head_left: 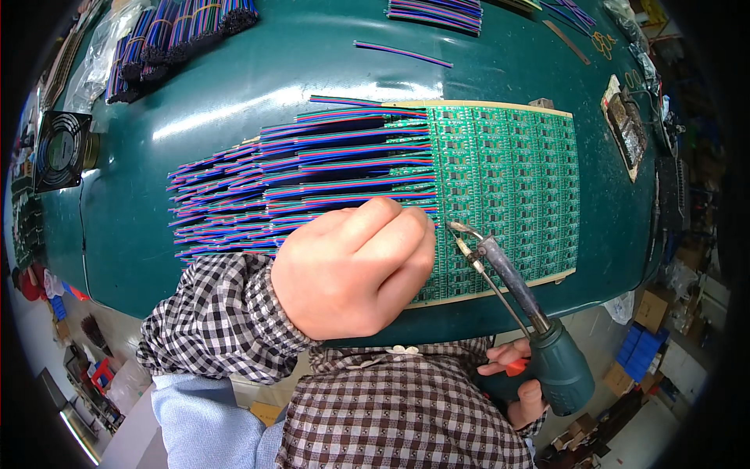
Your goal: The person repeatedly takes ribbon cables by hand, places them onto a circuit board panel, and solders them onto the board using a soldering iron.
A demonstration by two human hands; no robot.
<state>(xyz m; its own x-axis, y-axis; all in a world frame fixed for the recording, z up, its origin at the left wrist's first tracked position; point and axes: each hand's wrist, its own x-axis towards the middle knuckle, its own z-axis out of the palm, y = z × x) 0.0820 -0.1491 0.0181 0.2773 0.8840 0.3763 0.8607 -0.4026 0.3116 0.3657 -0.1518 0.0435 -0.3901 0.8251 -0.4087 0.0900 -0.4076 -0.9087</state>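
My left hand [351, 266] is closed in a fist over the ends of flat multicoloured ribbon cables [297, 176], pressing one against the left edge of a green circuit board panel [508, 187]. What its fingers pinch is hidden. My right hand [519, 383] grips the dark green handle of a soldering iron gun [508, 289] low at the table's front edge. The iron's tip and a thin solder feed wire reach the board just right of my left knuckles. Several cables lie side by side, fanned out leftward from the panel.
Bundles of ribbon cables [176, 35] lie at the back left, more cut cables [433, 14] at the back centre, and one loose cable [402, 53]. A black fan [58, 148] stands at the left. Tools and a small stand [629, 125] sit at the right edge of the green table [234, 86].
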